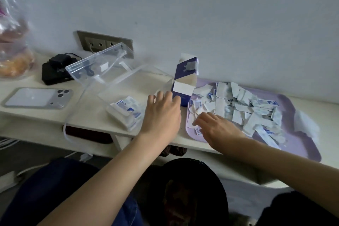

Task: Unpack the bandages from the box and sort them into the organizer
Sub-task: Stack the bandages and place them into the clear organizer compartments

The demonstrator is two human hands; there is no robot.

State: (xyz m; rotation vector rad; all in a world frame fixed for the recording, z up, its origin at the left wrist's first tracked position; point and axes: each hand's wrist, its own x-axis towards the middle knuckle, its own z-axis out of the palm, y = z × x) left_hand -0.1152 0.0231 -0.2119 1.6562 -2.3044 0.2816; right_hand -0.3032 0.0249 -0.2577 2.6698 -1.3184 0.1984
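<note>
Sorting: left hand [163,113] grip spread by box [183,88]; right hand [218,127] grip unclear on loose bandages [238,104]; next, carry some to nine-o'clock organizer [139,82]

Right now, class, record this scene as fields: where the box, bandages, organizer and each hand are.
box: upright, top flap up, between organizer and tray
organizer: clear, lid open, holds one bandage stack
tray: lilac, heaped with loose bandages
left hand: open, fingers by the box's base
right hand: open, resting on tray's bandages
</note>
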